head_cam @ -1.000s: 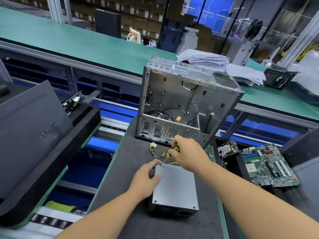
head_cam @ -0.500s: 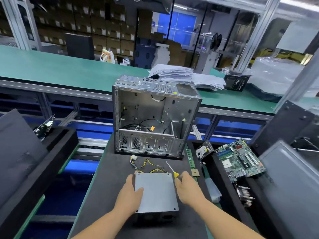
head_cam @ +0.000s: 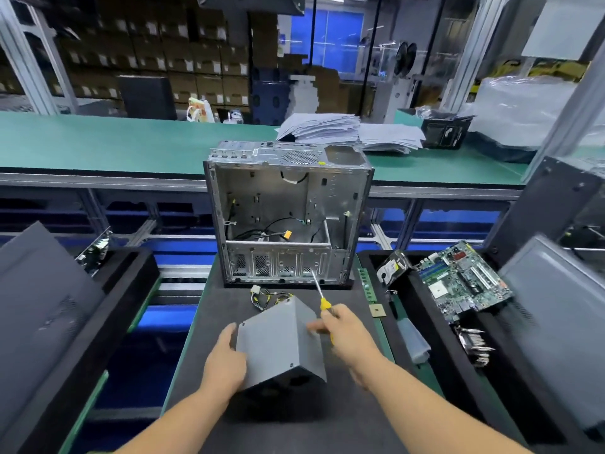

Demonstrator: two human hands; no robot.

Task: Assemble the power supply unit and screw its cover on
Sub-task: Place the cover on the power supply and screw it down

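A grey metal power supply unit (head_cam: 278, 342) is tilted up off the black mat, one edge raised. My left hand (head_cam: 226, 358) grips its left side. My right hand (head_cam: 347, 339) touches its right side while holding a yellow-handled screwdriver (head_cam: 322, 301), whose shaft points up toward the case. The unit's yellow and black cables (head_cam: 266, 298) trail on the mat behind it. An open, bare metal computer case (head_cam: 288, 217) stands upright just beyond.
A black work mat (head_cam: 216, 319) carries everything. To the right lie a motherboard (head_cam: 465, 283), a hard drive (head_cam: 393, 268), a small CPU chip (head_cam: 377, 311) and a green memory stick (head_cam: 366, 285). Dark foam trays and grey panels (head_cam: 45, 299) flank both sides. Stacked papers (head_cam: 327, 127) sit on the green bench.
The unit went from lying flat to being tipped up between both hands. My right hand moved from the cables to the unit's right side, screwdriver still in it. The view drew back.
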